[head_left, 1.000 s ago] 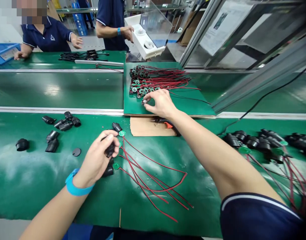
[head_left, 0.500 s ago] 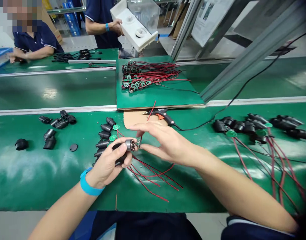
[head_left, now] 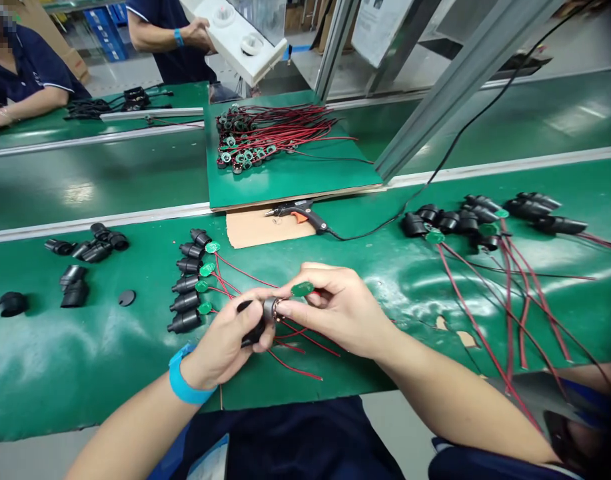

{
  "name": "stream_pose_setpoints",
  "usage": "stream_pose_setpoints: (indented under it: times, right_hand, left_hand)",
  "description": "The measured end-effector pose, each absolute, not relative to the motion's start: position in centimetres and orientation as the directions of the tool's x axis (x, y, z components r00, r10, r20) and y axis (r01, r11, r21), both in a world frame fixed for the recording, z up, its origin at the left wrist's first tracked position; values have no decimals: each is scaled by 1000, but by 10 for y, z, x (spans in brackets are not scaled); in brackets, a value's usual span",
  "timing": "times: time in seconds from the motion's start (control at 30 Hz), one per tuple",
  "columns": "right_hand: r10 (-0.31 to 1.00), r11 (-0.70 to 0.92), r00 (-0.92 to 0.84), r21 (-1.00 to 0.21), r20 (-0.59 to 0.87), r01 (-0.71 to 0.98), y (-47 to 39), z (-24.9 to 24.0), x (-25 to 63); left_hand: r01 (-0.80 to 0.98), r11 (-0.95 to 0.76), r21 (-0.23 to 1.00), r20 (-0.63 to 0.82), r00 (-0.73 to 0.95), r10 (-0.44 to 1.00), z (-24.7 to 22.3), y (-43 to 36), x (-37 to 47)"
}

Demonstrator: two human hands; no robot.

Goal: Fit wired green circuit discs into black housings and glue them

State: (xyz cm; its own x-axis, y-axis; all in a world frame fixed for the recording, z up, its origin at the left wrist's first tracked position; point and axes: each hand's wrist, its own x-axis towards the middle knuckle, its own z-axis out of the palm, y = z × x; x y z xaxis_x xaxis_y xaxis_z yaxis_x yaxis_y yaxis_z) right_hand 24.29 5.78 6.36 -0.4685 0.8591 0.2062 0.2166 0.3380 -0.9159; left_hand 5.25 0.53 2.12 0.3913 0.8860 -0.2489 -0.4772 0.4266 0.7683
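My left hand (head_left: 222, 340) is closed around a black plastic housing (head_left: 254, 328). At the housing's mouth is a dark metal ring with copper windings (head_left: 270, 309), probably a small motor part. My right hand (head_left: 342, 310) pinches at the windings, thumb below and fingers above. A green circuit board (head_left: 302, 289) shows at its fingertips; how it joins the ring is hidden. Beside my left hand lies a row of black housings (head_left: 186, 284), several with green boards and red wires (head_left: 298, 371).
A glue gun (head_left: 305, 215) rests near cardboard (head_left: 242, 232). Behind it, a raised green board (head_left: 285, 189) bears many wired ring parts (head_left: 245, 153). More black housings (head_left: 468, 220) lie right, others (head_left: 92, 250) left, near a black disc (head_left: 127, 297). Across, a co-worker holds a white box (head_left: 235, 43).
My right hand has closed in on the ring part, its fingers now pinching at the windings. The green board has turned its flat face into view. The whole view has shifted.
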Motion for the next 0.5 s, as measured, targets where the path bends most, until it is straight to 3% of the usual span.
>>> stream_pose_setpoints:
  times: [0.07,0.17,0.37,0.5]
  right_hand:
    - [884,333,-415,-913,215,236,56,54,241]
    - [887,378,-379,-884,262,274,53,46,239]
    - [799,585,-357,-762,484,278,48,39,235]
    - [722,677,-433,-681,540,280,45,36,236]
  left_hand:
    - [-389,244,889,-153,250,956,16,7,50]
    - [-260,98,961,-65,131,989,11,9,48]
    - [-329,206,922,-161,159,974,12,10,47]
    - [-324,289,901,-222,229,948,19,11,46]
